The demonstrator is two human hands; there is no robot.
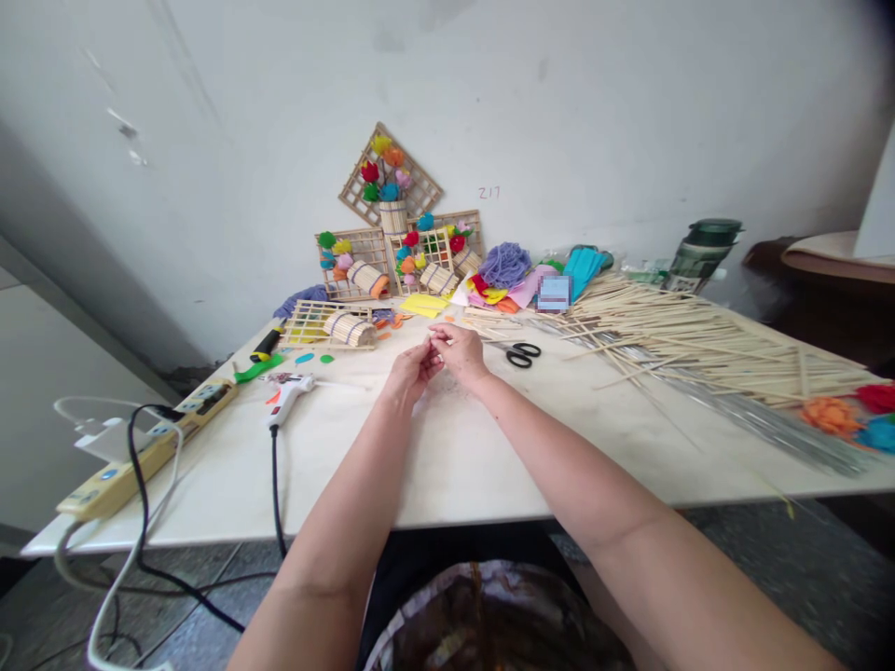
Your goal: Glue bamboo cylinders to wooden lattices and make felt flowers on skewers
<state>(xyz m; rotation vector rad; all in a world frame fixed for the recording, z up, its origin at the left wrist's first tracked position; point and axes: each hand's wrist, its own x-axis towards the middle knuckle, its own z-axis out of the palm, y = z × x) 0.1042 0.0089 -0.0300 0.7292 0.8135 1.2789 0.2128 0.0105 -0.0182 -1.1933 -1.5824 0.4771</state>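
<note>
Both hands meet over the middle of the white table (461, 466), their fingertips touching. My left hand (418, 366) has its fingers curled and pinched together. My right hand (458, 351) is pinched against it, thumb and forefinger together. Whatever lies between the fingertips is too small to make out. Black-handled scissors (523, 354) lie just right of my right hand. To the left of my left hand rests a white glue gun (290, 396) with a black cord. Beyond the hands are a yellow sheet (423, 306) and small orange pieces.
Stick lattices with coloured flowers (392, 177) lean at the wall. A purple yarn bundle (506, 266) and felt sheets lie behind. Wooden sticks (699, 335) and wires (769, 424) spread rightward, near a dark green bottle (703, 253). A power strip (146, 457) with cables lines the left edge.
</note>
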